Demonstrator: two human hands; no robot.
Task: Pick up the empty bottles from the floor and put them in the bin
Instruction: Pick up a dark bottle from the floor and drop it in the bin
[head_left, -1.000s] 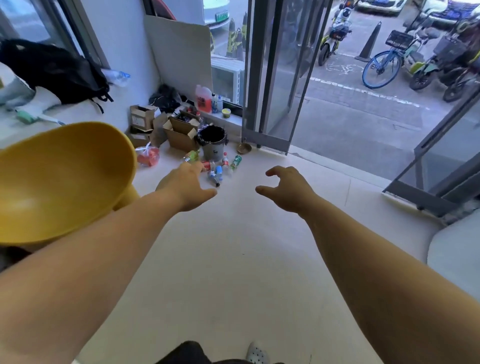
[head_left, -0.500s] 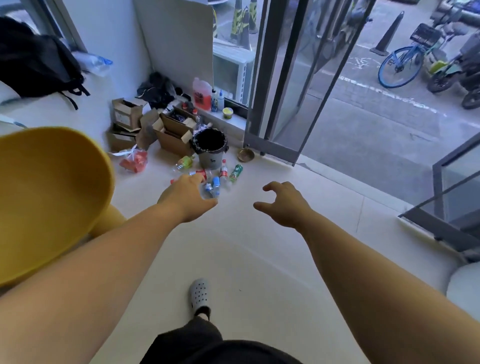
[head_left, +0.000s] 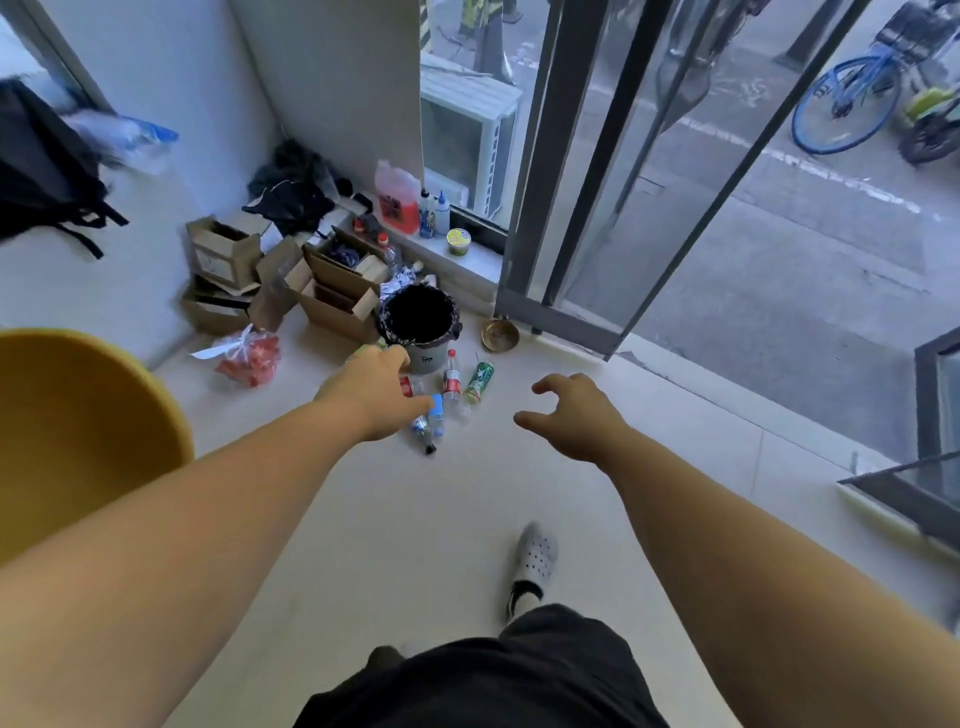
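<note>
Several empty bottles lie on the pale floor in front of a small grey bin (head_left: 422, 355) lined with a black bag. A green bottle (head_left: 478, 383) lies rightmost, a clear red-labelled bottle (head_left: 452, 386) beside it, and a blue-labelled one (head_left: 435, 414) nearer me. My left hand (head_left: 373, 391) is stretched out in front of the bottles, covering part of the cluster, fingers loosely apart and holding nothing. My right hand (head_left: 570, 415) hovers to the right of the bottles, fingers spread and curled, empty.
Cardboard boxes (head_left: 332, 288) and a red plastic bag (head_left: 248, 353) sit left of the bin. A brass bowl (head_left: 500, 334) lies by the glass door frame (head_left: 553, 218). A yellow chair (head_left: 78, 431) is at my left. My shoe (head_left: 535, 558) steps forward.
I have walked closer; the bin and bottles appear larger and nearer. Both hands stay outstretched, the left now overlapping the bottle cluster. My foot has stepped forward.
</note>
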